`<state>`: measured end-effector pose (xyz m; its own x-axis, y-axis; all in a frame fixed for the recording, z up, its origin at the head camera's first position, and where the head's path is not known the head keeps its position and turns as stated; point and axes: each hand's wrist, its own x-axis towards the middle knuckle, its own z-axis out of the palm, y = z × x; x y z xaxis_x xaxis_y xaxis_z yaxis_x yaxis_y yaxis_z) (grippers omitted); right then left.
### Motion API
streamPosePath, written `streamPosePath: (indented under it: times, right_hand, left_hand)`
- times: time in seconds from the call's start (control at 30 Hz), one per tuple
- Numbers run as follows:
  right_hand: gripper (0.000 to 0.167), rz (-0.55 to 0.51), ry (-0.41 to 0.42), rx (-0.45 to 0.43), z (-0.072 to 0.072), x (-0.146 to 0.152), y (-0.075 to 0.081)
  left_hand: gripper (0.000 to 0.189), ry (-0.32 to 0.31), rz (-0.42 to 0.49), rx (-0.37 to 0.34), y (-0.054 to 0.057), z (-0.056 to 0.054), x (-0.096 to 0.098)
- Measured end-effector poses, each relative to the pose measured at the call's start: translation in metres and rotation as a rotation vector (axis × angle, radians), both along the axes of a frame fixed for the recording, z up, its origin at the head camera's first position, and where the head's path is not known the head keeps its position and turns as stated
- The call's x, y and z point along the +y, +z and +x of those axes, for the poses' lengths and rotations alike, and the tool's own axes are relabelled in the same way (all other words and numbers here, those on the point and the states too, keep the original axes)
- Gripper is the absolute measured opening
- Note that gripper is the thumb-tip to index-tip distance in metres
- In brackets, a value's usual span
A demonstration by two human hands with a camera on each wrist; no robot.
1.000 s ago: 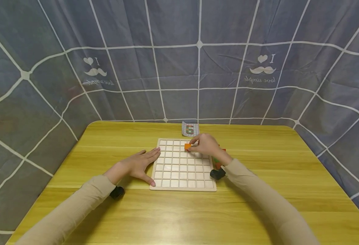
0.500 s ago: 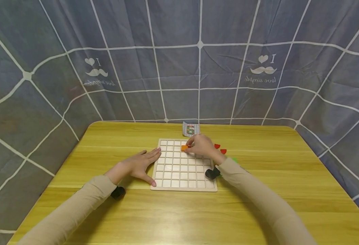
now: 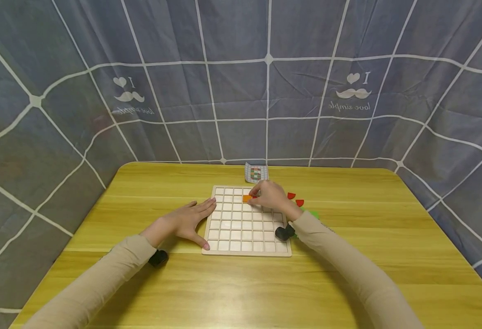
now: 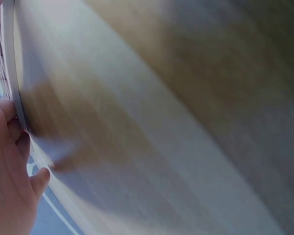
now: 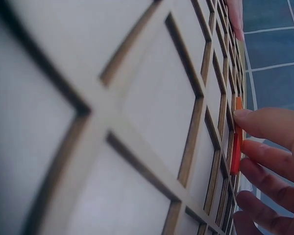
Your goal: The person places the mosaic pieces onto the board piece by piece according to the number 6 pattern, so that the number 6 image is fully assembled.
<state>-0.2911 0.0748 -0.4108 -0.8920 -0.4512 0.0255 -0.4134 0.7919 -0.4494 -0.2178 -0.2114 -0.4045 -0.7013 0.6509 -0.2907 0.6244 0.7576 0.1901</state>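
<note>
A pale wooden grid board [image 3: 235,235] lies on the table. My left hand [image 3: 186,222] rests at its left edge, fingers and thumb spread and touching the frame; in the left wrist view the fingertips meet the board's side. My right hand [image 3: 271,195] reaches over the far part of the board. Its thumb and index finger pinch a small orange block [image 3: 247,198], seated low at a cell in the second row from the back. Beside that stands a red block [image 5: 234,154], close under the fingers in the right wrist view and mostly covered in the head view.
A paper card [image 3: 256,173] with a coloured grid pattern lies behind the board. To the right are red half-round pieces [image 3: 300,202] and green pieces [image 3: 314,214], partly hidden by the right sleeve. A grey curtain [image 3: 241,91] hangs behind the table [image 3: 241,292].
My right hand has shifted slightly left with the orange block, and the red half-round pieces have come into view. Over the last half second it has stayed nearly still. My left hand has kept its place.
</note>
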Motion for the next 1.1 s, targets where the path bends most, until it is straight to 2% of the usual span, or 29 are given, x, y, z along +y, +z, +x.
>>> streamPosePath:
  times: [0.57, 0.83, 1.1]
  right_hand:
    - [0.029, -0.043, -0.028, -0.019, 0.001, 0.012, 0.000]
    - [0.030, -0.063, -0.043, -0.004, 0.010, 0.022, 0.008]
    - [0.032, -0.053, -0.055, 0.050, 0.019, 0.039, 0.015]
  left_hand:
    - [0.122, -0.004, 0.001, -0.007, 0.000, -0.001, 0.001]
    - [0.122, -0.003, 0.012, -0.005, -0.001, 0.000, 0.000]
    - [0.121, -0.008, 0.022, 0.006, 0.001, 0.002, 0.000]
